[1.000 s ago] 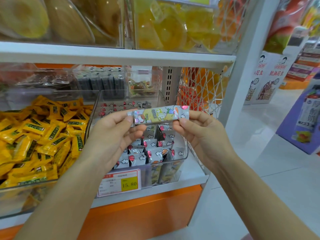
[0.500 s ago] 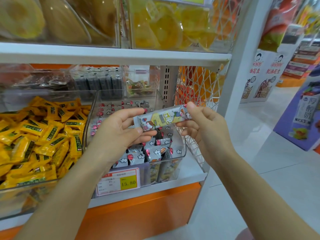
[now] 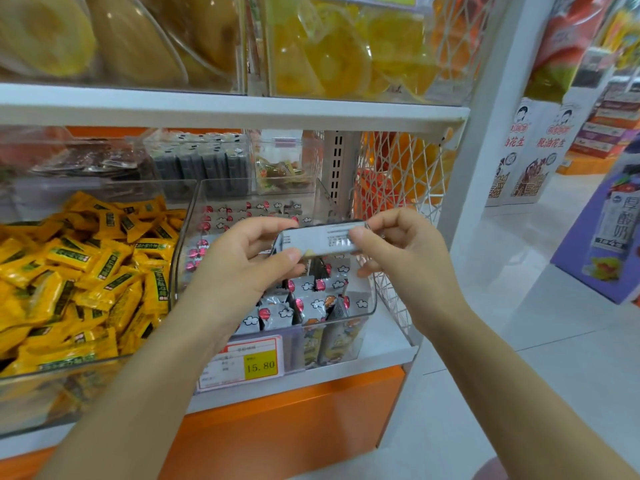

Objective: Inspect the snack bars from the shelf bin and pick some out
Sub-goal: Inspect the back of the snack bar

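A snack bar (image 3: 317,242) is held level above the clear shelf bin (image 3: 370,306), its grey printed back side turned toward me. My left hand (image 3: 242,268) pinches its left end and my right hand (image 3: 398,251) pinches its right end between thumb and fingers. Below them the bin holds several more snack bars (image 3: 304,303) in grey wrappers with clouds and red dots, standing on end. My hands hide part of the bin's contents.
A bin of yellow wrapped snacks (image 3: 79,271) sits to the left. A price tag reading 15.80 (image 3: 242,363) hangs on the bin front. Overhead is a white shelf (image 3: 225,107) with bins of dried fruit. White mesh (image 3: 398,188) closes the shelf's right end; an aisle floor lies beyond.
The bar has been rotated between my hands: the colourful front showed before, now the grey printed back faces me. Both hands kept their hold on its ends.
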### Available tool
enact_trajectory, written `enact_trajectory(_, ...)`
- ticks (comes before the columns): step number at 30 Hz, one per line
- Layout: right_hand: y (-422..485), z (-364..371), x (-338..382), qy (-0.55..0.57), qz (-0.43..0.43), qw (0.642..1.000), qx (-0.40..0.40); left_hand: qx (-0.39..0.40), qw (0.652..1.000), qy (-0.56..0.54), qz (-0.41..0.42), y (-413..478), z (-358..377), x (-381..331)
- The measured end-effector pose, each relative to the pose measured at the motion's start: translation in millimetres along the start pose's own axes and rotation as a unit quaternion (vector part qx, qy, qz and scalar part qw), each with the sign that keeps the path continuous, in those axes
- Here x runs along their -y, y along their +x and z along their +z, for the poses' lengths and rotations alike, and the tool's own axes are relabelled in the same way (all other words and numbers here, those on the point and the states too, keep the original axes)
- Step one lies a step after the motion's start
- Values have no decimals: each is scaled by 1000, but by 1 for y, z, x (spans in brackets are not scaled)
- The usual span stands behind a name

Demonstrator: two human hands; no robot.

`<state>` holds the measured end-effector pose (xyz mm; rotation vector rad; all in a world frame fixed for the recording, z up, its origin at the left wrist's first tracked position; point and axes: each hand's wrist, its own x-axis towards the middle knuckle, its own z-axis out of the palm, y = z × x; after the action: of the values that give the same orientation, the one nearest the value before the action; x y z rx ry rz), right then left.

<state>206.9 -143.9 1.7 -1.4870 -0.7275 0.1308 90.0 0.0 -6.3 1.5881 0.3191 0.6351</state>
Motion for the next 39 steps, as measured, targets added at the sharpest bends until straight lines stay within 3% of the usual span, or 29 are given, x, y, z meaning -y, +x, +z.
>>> enact_trajectory(5, -1, 1, 0, 11, -5, 1000, 20, 2, 998, 57, 37, -1, 1, -2)
enact_trajectory(13, -2, 1, 1, -54, -38, 997, -46, 13, 993, 104, 58, -8, 12, -6)
enact_trajectory(20, -7, 9, 0, -80, -56, 992, -77, -48, 993, 99, 33, -6, 16, -3)
enact_trajectory(27, -10, 16, -2, -73, -61, 993, -70, -103, 983, 139, 63, -4, 13, -3)
enact_trajectory(30, -9, 14, -2, -57, -48, 995, -66, -83, 990, 111, 29, -2, 9, -2)
enact_trajectory(34, -6, 9, -2, -28, -14, 999, -42, 3, 998, 34, -46, -1, 2, -7)
enact_trajectory(39, -2, 3, 1, -8, 18, 1000, -4, 72, 987, -62, -126, -2, -4, -13)
